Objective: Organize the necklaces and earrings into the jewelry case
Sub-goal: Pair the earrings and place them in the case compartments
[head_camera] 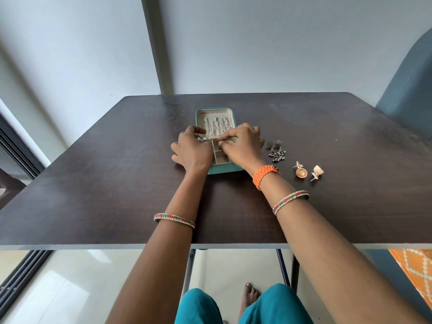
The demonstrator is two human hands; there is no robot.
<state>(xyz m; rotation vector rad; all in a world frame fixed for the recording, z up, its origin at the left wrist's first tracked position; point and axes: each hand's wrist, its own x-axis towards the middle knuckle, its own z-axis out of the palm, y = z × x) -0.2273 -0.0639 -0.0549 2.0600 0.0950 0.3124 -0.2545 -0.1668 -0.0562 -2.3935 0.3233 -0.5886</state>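
Head view: hands (217, 146) over jewelry case (214, 112).

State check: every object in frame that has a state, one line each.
Teal zip-around jewelry case: open flat on the dark table.
Silver chain necklaces: hung in the lid.
Small gold earring: pinched in right hand, over the case's compartments.
Left hand: resting on the case edge; whether it holds anything cannot be told.
Dark beaded drop earrings: on table, outside the case.
Gold dome earrings: on table, tipped on their sides.
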